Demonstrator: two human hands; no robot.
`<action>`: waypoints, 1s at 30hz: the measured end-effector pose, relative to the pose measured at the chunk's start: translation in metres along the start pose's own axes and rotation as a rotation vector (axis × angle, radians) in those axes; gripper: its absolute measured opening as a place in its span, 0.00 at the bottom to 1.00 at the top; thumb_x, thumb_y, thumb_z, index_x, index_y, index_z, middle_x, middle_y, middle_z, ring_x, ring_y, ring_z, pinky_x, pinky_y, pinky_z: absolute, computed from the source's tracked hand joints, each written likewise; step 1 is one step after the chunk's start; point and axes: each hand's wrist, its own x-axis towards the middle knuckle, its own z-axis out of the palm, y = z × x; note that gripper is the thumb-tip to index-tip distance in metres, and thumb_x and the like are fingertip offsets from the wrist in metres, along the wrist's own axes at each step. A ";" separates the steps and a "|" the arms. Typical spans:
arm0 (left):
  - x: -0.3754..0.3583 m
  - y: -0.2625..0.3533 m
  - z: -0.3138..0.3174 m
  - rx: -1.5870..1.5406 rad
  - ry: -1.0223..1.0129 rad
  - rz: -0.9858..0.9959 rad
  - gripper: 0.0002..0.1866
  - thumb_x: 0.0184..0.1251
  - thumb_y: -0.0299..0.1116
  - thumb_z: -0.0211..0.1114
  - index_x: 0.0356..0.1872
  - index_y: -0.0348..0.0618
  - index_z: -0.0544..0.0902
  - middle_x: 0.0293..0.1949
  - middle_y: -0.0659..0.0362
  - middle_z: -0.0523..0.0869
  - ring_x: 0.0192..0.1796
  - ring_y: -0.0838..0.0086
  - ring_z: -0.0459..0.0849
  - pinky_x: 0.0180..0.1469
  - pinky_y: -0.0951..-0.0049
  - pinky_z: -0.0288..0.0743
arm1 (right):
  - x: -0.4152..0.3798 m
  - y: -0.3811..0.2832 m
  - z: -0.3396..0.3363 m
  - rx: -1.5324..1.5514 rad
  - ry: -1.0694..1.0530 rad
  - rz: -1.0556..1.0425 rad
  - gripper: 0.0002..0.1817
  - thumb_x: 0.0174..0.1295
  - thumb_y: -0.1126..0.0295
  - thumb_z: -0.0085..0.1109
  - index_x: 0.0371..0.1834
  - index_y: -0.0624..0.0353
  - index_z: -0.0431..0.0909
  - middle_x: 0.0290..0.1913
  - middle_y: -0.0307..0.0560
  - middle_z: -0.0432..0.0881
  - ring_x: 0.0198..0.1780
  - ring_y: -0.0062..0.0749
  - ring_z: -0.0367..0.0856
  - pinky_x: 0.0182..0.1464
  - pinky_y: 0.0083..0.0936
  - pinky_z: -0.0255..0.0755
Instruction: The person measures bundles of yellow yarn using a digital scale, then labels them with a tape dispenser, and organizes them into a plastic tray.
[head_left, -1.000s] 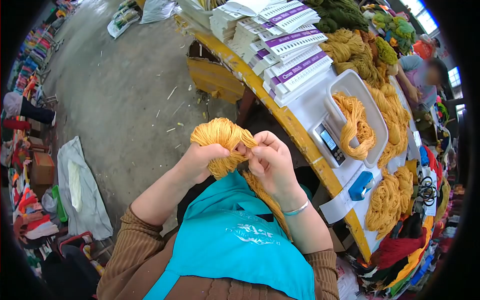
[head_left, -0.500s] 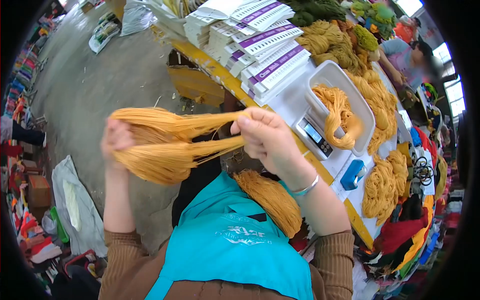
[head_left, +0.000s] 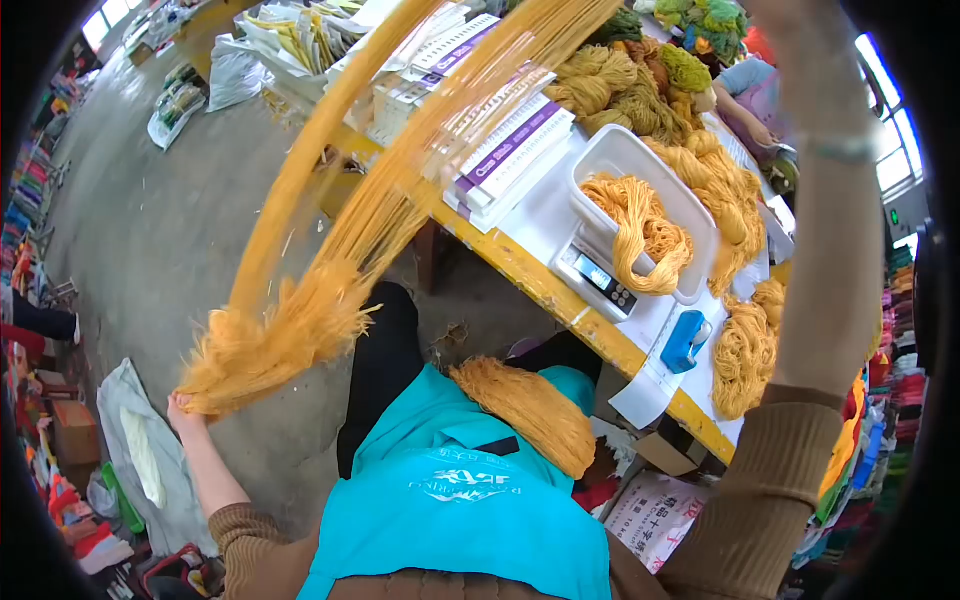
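The left grip [head_left: 186, 412] clasps the lower-left end of a long golden-orange yarn skein [head_left: 300, 325] slanting to top centre; the right grip's [head_left: 800, 40] state, blurred at upper right, I cannot tell.

Stretched yarn [head_left: 320, 305] is golden orange. The apron [head_left: 400, 535] is turquoise with white lettering [head_left: 465, 492]. The bench edge [head_left: 541, 285] is yellow.

The left hand [head_left: 186, 408] is clenched low and outward, the blurred right hand [head_left: 802, 45] high on an upraised arm [head_left: 826, 290].
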 end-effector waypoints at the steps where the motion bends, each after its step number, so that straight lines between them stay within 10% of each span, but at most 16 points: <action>1: 0.009 0.001 -0.008 -0.013 -0.054 -0.008 0.15 0.82 0.43 0.44 0.33 0.48 0.69 0.20 0.67 0.63 0.20 0.80 0.62 0.23 0.78 0.62 | 0.017 -0.016 -0.007 0.075 -0.105 -0.022 0.11 0.72 0.72 0.48 0.45 0.71 0.76 0.18 0.33 0.64 0.14 0.13 0.56 0.11 0.08 0.48; 2: -0.002 -0.002 0.001 0.008 0.032 0.014 0.15 0.81 0.42 0.46 0.31 0.48 0.67 0.20 0.67 0.62 0.20 0.79 0.61 0.22 0.78 0.61 | 0.031 -0.034 -0.013 0.193 -0.324 0.021 0.11 0.72 0.73 0.48 0.46 0.71 0.75 0.18 0.34 0.65 0.14 0.12 0.57 0.11 0.08 0.49; 20: -0.030 0.009 0.016 0.102 0.029 0.066 0.11 0.76 0.42 0.58 0.32 0.51 0.73 0.19 0.70 0.64 0.18 0.82 0.60 0.19 0.80 0.59 | 0.088 -0.138 -0.100 -0.227 0.090 -0.403 0.10 0.70 0.66 0.54 0.40 0.62 0.78 0.19 0.29 0.64 0.14 0.10 0.54 0.13 0.11 0.45; 30: -0.041 -0.019 0.036 0.068 -0.133 -0.108 0.14 0.77 0.43 0.56 0.30 0.49 0.75 0.16 0.70 0.62 0.16 0.83 0.58 0.19 0.82 0.57 | 0.078 -0.096 -0.225 -0.592 0.148 -0.159 0.10 0.69 0.63 0.57 0.36 0.57 0.80 0.19 0.27 0.64 0.14 0.09 0.52 0.15 0.13 0.43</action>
